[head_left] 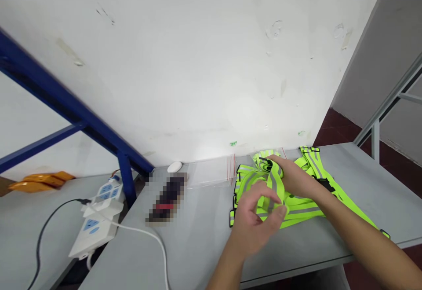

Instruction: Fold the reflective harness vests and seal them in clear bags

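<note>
Neon yellow-green reflective straps [306, 213] with silver-grey bands and black buckles lie in a pile on the grey table. Above the pile, my right hand [293, 178] grips a gathered, looped bundle of reflective strap [275, 180], with its fingertips partly hidden behind the folds. My left hand [253, 219] is in front of the bundle, thumb and forefinger curled around a hanging strap's lower end. A black buckle [325, 184] shows to the right of my right wrist. Black strap adjusters [232, 217] line the pile's left edge.
Clear plastic bags [211, 171] lie along the wall, beside a white oval object [174, 167]. A pixelated dark item [168, 200] is on the left. White power strips [99, 219], a white cable [145, 233] and a blue metal frame [79, 114] stand further left.
</note>
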Motion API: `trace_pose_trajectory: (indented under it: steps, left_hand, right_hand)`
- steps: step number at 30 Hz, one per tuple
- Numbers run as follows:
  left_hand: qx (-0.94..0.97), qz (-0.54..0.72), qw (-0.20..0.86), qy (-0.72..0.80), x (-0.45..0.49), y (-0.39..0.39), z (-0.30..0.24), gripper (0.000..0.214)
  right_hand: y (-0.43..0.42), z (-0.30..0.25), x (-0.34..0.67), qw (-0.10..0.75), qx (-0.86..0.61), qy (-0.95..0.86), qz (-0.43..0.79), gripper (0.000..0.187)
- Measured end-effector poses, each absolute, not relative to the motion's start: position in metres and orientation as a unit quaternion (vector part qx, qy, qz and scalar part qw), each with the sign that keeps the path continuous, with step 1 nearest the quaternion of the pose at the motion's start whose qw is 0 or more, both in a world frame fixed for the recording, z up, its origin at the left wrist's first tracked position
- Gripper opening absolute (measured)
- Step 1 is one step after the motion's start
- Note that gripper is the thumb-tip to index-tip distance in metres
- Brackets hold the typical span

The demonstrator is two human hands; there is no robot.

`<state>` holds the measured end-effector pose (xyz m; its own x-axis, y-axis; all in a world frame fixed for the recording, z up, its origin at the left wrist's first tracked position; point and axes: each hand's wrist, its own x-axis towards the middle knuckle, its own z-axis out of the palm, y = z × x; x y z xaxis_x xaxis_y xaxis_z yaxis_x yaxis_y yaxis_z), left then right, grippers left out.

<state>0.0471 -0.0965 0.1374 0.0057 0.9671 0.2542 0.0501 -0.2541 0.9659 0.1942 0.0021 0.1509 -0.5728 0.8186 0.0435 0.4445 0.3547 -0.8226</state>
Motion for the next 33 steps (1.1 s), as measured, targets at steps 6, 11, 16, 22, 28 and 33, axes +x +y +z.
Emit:
trace_pose_trajectory:
  steps: [6, 11, 16, 22, 28, 33]
  left_hand:
    - [0.505, 0.55, 0.305, 0.591, 0.042, -0.096, 0.124, 0.017]
    - [0.536, 0.585, 0.316, 0.521, 0.034, -0.098, 0.123, 0.04]
    - [0.45, 0.516, 0.552, 0.477, 0.03, -0.093, 0.134, 0.043]
    - [0.416, 0.524, 0.62, 0.409, 0.023, -0.073, 0.134, 0.052]
    - [0.418, 0.532, 0.596, 0.433, 0.026, -0.063, 0.12, 0.058]
    - [0.47, 0.526, 0.527, 0.475, 0.03, -0.063, 0.116, 0.04]
  right_hand:
    - [-0.006, 0.169, 0.195, 0.236, -0.354, -0.767, 0.481, 0.03]
    - [-0.009, 0.178, 0.195, 0.203, -0.329, -0.737, 0.555, 0.037]
    - [-0.002, 0.176, 0.197, 0.16, -0.327, -0.71, 0.603, 0.048]
    - [0.015, 0.164, 0.196, 0.136, -0.322, -0.658, 0.667, 0.06]
    - [0.027, 0.144, 0.198, 0.111, -0.427, -0.674, 0.593, 0.076]
    - [0.024, 0.15, 0.194, 0.146, -0.445, -0.732, 0.496, 0.066]
